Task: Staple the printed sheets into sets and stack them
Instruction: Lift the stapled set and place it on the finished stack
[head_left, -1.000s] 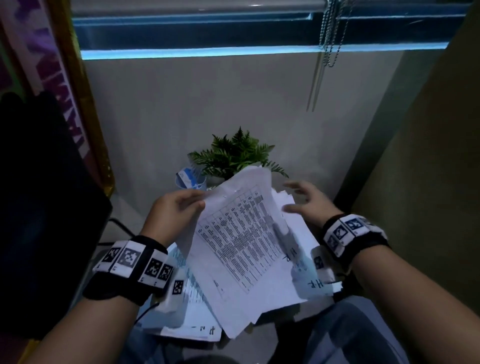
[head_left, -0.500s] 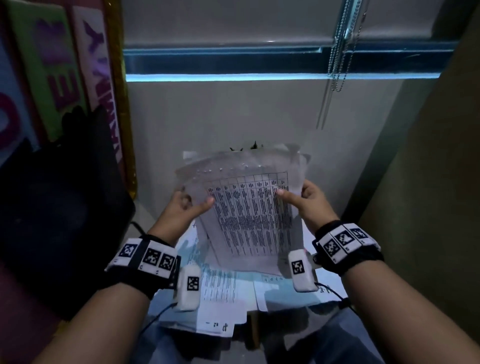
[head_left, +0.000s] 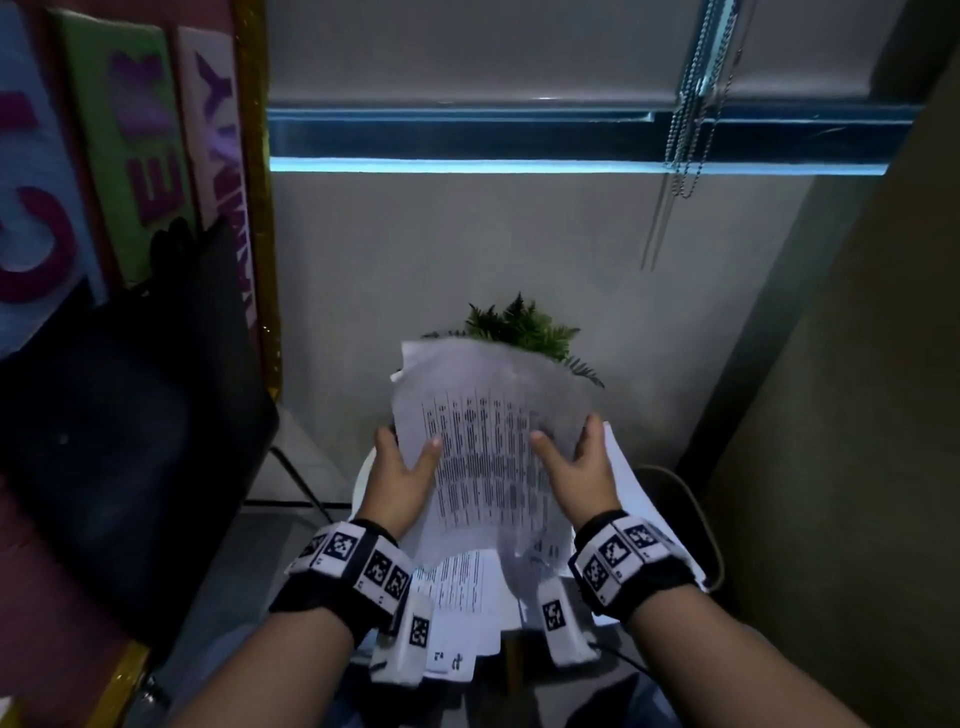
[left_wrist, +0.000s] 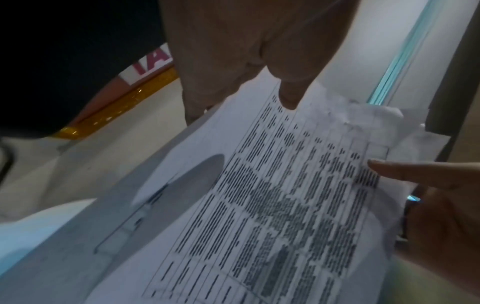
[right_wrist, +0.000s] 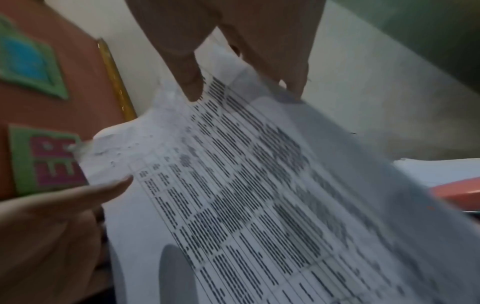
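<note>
I held the printed sheets (head_left: 488, 447) upright between my hands, my left hand (head_left: 397, 480) pinching their left edge, thumb on the print, my right hand (head_left: 579, 470) pinching the right edge likewise, more papers (head_left: 460, 587) lying just below on the table.

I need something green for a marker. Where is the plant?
In the head view, the fern-like plant stands centre, against the wall, just behind the top edge of the printed sheets.
</note>
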